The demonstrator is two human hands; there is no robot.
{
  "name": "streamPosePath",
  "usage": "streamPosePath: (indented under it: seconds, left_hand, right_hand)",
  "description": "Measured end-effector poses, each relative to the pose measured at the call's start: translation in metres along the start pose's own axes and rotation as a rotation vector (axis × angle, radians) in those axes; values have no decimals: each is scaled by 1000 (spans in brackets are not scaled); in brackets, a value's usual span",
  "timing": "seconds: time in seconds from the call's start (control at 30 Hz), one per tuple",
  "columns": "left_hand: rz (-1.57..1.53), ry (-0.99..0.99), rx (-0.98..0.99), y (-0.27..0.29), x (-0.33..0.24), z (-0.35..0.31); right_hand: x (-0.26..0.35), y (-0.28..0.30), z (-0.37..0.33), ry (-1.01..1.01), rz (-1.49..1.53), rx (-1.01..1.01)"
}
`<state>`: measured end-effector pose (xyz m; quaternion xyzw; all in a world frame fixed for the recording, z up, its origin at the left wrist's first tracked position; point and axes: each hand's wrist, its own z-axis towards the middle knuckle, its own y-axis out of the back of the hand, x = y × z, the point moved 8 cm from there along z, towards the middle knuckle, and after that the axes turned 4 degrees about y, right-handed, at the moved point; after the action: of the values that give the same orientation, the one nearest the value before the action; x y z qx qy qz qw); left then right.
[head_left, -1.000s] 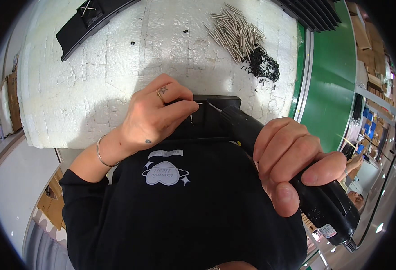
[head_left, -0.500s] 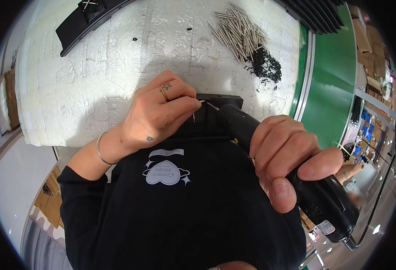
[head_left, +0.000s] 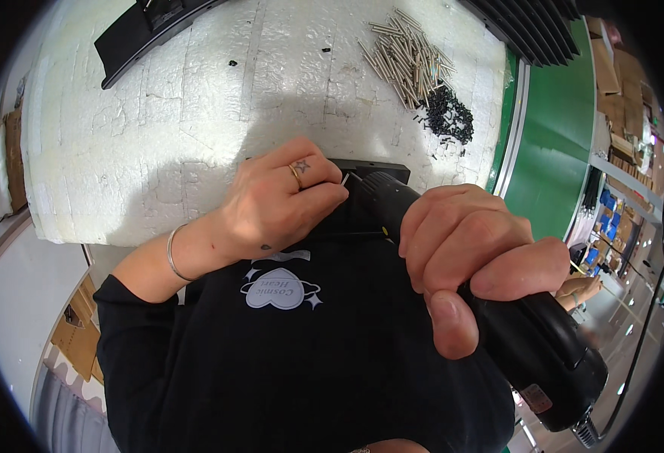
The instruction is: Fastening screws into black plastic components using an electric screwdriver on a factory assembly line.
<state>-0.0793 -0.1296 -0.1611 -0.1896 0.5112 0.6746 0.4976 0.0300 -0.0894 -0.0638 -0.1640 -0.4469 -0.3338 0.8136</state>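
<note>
My right hand is wrapped around a black corded electric screwdriver, whose nose points up and left toward my other hand. Thumb and fingers of my left hand are pinched together on a thin silver metal pin. The screwdriver's bit lies right beside this pin; whether they touch I cannot tell. Beneath both hands, against my torso at the near edge of the white surface, is a black flat-sided part. My left hand and the screwdriver hide much of it.
Toward the back right of the white padded surface are a pile of silver pins and a heap of small black screws. Black parts lie at the far left and stacked far right. A green surface borders the right.
My left hand has shifted a little to the right, still pinching. The screwdriver has moved slightly left and nearer, bringing its bit closer to the pin.
</note>
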Motion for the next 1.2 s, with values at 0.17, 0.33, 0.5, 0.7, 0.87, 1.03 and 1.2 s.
streamPosePath:
  seconds: [0.17, 0.33, 0.5, 0.7, 0.87, 1.03, 1.2]
  left_hand:
    - [63, -49, 19, -3, -4, -2]
    - [111, -25, 128, -5, -9, -6]
    - [226, 77, 238, 4, -24, -7]
    - [97, 252, 561, 15, -15, -10]
    - [34, 323, 650, 23, 12, 21]
    - [125, 223, 439, 18, 31, 27]
    - [105, 154, 328, 16, 25, 39]
  right_hand:
    - [-2, -5, 0, 5, -6, -44]
    - [-1, 1, -5, -14, 16, -112]
    - [37, 38, -17, 91, 48, -293]
    - [38, 76, -34, 174, 58, -429]
    - [15, 92, -40, 163, -117, -722]
    - [-10, 100, -40, 141, -142, -754]
    - [-23, 109, -42, 117, -85, -855]
